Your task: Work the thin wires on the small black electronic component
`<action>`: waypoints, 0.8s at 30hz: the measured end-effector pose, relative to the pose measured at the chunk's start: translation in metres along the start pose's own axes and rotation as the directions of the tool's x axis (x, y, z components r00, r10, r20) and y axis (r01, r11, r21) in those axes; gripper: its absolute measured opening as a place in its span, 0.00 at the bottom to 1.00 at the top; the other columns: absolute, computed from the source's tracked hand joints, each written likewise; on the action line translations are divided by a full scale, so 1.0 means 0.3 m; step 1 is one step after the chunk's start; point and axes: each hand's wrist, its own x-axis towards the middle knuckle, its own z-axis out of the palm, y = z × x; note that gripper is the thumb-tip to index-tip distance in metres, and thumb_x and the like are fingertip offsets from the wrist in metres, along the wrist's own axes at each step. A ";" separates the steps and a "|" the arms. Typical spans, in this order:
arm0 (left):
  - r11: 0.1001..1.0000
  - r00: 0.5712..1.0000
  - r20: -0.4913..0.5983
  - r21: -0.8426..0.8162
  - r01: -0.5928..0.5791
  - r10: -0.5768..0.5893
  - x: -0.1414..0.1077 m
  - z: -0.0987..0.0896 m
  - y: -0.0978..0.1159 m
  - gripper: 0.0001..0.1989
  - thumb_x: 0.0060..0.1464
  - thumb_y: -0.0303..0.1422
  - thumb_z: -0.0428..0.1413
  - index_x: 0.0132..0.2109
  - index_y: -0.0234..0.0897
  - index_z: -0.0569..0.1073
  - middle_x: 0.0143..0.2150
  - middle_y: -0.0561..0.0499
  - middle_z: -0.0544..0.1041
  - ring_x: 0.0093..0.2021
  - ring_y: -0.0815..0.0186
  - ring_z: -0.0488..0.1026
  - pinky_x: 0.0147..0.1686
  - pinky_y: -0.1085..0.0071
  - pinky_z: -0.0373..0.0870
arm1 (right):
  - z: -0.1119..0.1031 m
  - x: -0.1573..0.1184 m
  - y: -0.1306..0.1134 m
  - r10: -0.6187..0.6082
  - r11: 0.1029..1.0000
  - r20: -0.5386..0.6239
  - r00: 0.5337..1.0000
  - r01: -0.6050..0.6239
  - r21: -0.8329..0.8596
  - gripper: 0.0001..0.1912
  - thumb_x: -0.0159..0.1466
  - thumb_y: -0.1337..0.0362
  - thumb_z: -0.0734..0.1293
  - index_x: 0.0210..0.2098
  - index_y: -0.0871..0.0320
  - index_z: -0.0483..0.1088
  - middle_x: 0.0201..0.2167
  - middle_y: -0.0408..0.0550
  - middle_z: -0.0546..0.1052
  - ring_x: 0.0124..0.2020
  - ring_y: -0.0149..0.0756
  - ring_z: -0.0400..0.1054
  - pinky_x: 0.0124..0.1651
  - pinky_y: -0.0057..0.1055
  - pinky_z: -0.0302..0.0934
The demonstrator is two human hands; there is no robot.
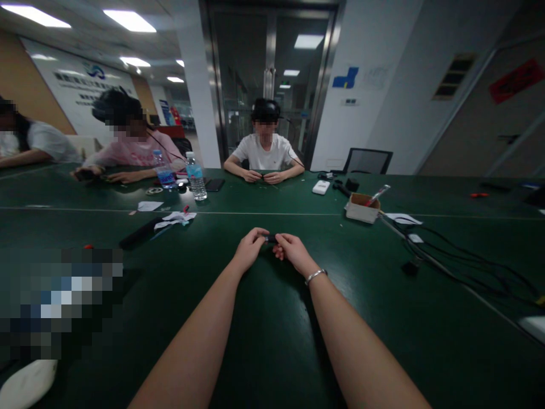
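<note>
Forearms (198,341) lead to left hand (249,249) and right hand (293,251), fingertips pinching small dark object (271,238) over table (272,341), short of its far edge; slack pinch could drop it.

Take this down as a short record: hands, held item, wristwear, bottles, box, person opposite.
Left hand: holds left end of small dark object
Right hand: holds its right end
Held item: too small to identify
Wristwear: silver bracelet, right wrist
Bottles: two, upright, left of and beyond the hands
Box: open, slim item leaning out
Person opposite: in white, across the green table
</note>
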 end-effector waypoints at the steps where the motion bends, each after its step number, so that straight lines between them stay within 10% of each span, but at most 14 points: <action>1: 1.000 1.000 -0.002 -0.008 0.003 -0.003 0.000 0.000 -0.001 0.14 0.55 0.37 0.47 0.44 0.38 0.72 0.32 0.51 0.74 0.33 0.68 0.69 0.33 0.73 0.64 | 0.000 0.000 0.000 0.002 1.000 0.001 1.000 -0.002 0.001 0.19 0.56 0.49 0.67 0.33 0.61 0.68 0.19 0.42 0.71 0.17 0.25 0.63 0.19 0.23 0.55; 24: 0.999 0.999 0.037 -0.006 0.036 -0.036 -0.001 -0.003 -0.001 0.14 0.55 0.38 0.48 0.43 0.38 0.72 0.27 0.54 0.71 0.27 0.69 0.67 0.29 0.74 0.62 | 0.002 -0.005 -0.011 0.014 1.000 0.007 1.000 -0.014 0.017 0.18 0.56 0.51 0.68 0.33 0.62 0.69 0.19 0.42 0.71 0.17 0.25 0.64 0.19 0.22 0.55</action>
